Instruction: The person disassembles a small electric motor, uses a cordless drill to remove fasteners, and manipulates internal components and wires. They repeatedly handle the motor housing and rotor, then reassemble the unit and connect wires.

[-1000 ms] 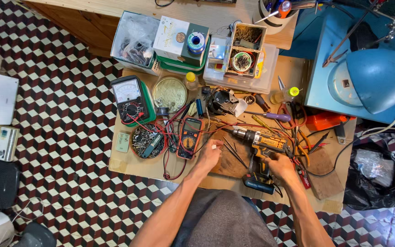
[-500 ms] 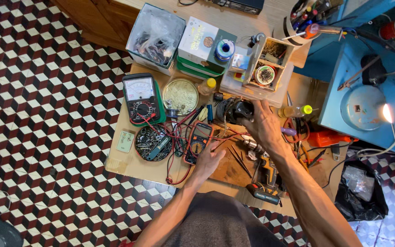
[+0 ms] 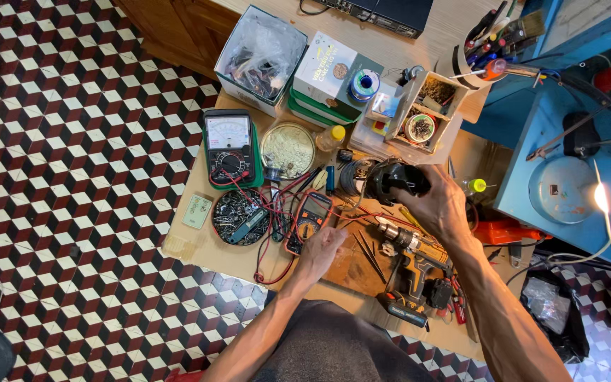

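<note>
Right hand [image 3: 441, 206] reached far across the worktop [image 3: 213, 251], fingers [image 3: 411, 188] wrapped around a black motor-like part [image 3: 390, 180] just right of a dark wire coil [image 3: 351, 177]. Lay near the worktop's middle, beyond the drill [image 3: 415, 258]. Judged rigid and fairly dense for its bulk, hard-cased, not fragile, smooth enough to slip, so best gripped around the thick body as here rather than by any thin lead. Long axis seemed to run left to right, with the free end pointing left toward the coil; exact shape partly hidden under the palm. Left hand [image 3: 323, 247] rested nearer, loosely curled, on the wooden board [image 3: 351, 265] just right of the orange multimeter [image 3: 307, 221]; could not tell whether anything small was pinched in it. Red test leads [image 3: 277, 205] trailed from the multimeter past a round dish of screws [image 3: 240, 216]. Analog meter [image 3: 229, 145] and a round tin [image 3: 287, 148] sat farther left; lit blue lamp [image 3: 588, 194] at far right.
</note>
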